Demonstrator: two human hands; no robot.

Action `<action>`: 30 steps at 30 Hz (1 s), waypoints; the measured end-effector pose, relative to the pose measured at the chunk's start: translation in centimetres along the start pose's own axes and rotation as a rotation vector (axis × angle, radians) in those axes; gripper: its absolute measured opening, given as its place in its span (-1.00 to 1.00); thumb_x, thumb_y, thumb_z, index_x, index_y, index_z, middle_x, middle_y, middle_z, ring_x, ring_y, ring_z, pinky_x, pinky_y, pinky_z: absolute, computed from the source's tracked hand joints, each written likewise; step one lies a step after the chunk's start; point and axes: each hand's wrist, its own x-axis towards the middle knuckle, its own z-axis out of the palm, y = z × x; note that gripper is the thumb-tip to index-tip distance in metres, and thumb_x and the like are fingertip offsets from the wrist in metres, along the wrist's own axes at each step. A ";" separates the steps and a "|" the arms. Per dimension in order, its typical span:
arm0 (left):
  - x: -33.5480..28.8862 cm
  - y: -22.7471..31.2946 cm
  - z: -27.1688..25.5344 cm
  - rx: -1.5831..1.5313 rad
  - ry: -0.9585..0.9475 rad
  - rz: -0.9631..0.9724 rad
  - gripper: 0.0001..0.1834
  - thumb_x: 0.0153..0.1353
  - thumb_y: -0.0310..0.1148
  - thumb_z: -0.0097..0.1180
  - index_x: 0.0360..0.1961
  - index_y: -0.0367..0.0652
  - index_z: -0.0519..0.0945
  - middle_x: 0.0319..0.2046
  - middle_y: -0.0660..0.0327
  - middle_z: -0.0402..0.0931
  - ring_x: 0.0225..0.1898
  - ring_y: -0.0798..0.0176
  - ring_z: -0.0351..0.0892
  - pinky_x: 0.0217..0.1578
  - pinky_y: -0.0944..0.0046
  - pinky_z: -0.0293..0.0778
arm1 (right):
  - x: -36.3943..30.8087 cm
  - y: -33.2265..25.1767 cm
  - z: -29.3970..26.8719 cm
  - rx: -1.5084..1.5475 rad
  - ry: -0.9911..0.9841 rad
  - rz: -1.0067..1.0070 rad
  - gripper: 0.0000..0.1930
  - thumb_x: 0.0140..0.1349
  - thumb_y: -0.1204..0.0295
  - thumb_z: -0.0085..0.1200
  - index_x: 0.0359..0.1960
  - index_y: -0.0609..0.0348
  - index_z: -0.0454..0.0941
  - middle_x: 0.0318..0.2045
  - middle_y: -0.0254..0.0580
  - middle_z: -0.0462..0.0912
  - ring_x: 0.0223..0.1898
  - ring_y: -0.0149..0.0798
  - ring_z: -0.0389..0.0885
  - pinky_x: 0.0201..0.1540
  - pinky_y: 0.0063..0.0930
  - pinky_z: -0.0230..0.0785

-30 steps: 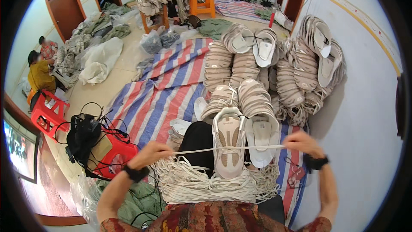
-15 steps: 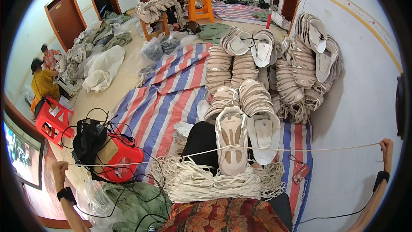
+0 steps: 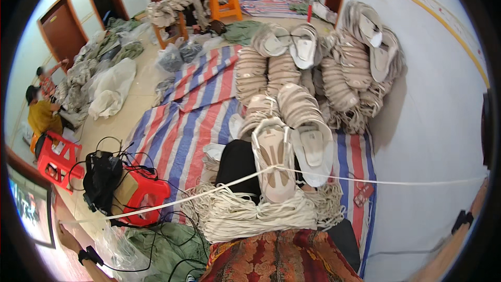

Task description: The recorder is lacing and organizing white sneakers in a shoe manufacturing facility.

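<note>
Pinches one end of the pale, flat lace [image 3: 381, 181] in the left hand [image 3: 66, 234] and the other in the right hand [image 3: 480, 192], blurred at the view's edge, spreading both wide, probably to draw it taut and even. Has the smooth, brown-panelled shoe upper [image 3: 271, 154] centred in front, just above tangled cords [image 3: 250, 222], with ribbed stacks of uppers [image 3: 300, 107] beyond on a striped plastic sheet [image 3: 180, 141].

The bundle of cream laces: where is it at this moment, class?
In the head view, the bundle of cream laces lies at lower centre, between the beige shoe upper above it and the red patterned cloth below it.
</note>
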 end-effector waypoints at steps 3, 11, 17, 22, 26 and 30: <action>-0.2 5.7 2.3 -0.732 -0.248 -0.617 -0.62 0.27 -0.22 -0.23 -0.04 -0.22 0.47 -0.12 0.13 0.46 -0.16 0.27 0.45 -0.15 0.36 0.38 | -6.1 -7.0 0.3 0.505 0.117 0.011 -0.74 0.25 0.44 -0.19 -0.10 0.29 0.43 -0.26 -0.16 0.51 -0.27 -0.39 0.47 -0.15 -0.56 0.31; -5.5 37.1 0.7 -1.565 -0.679 -0.358 -0.64 0.20 -0.41 -0.05 0.00 -0.35 0.35 -0.36 0.15 0.48 -0.51 0.43 0.44 -0.51 0.49 0.39 | -34.6 -34.9 6.0 1.096 -0.944 -0.008 -0.76 0.20 0.42 -0.18 -0.16 0.26 0.42 -0.53 -0.25 0.55 -0.56 -0.44 0.47 -0.47 -0.63 0.37; -11.4 53.8 -4.1 -1.482 -1.430 -0.076 -0.71 0.15 -0.37 -0.01 -0.13 -0.29 0.47 -0.54 0.28 0.51 -0.71 0.55 0.31 -0.75 0.57 0.11 | -45.5 -43.4 10.9 1.137 -1.557 -0.040 -0.74 0.13 0.51 -0.08 -0.11 0.28 0.41 -0.54 -0.29 0.58 -0.61 -0.54 0.44 -0.56 -0.68 0.29; -14.8 61.7 -5.5 -1.449 -1.666 -0.005 -0.79 0.15 -0.38 -0.02 -0.30 -0.32 0.52 -0.50 0.22 0.53 -0.71 0.55 0.32 -0.74 0.56 0.14 | -48.4 -43.7 16.1 0.876 -1.604 -0.193 -0.83 0.10 0.48 -0.06 -0.45 0.34 0.55 -0.61 -0.30 0.56 -0.63 -0.52 0.44 -0.56 -0.64 0.28; -17.3 65.2 -5.9 -1.585 -1.866 0.039 -0.80 0.17 -0.39 -0.03 -0.32 -0.35 0.51 -0.47 0.22 0.52 -0.57 0.46 0.43 -0.60 0.53 0.31 | -49.8 -43.9 17.4 0.919 -1.548 -0.341 -0.84 0.06 0.47 -0.03 -0.48 0.34 0.55 -0.66 -0.31 0.53 -0.63 -0.50 0.43 -0.55 -0.60 0.27; -19.3 66.5 -5.9 -1.461 -1.992 0.394 -0.79 0.18 -0.39 -0.04 -0.31 -0.35 0.49 -0.42 0.25 0.49 -0.41 0.42 0.48 -0.37 0.47 0.41 | -50.1 -44.1 17.6 0.911 -1.631 -0.301 -0.84 0.01 0.45 -0.02 -0.52 0.32 0.53 -0.70 -0.28 0.51 -0.64 -0.47 0.42 -0.55 -0.58 0.26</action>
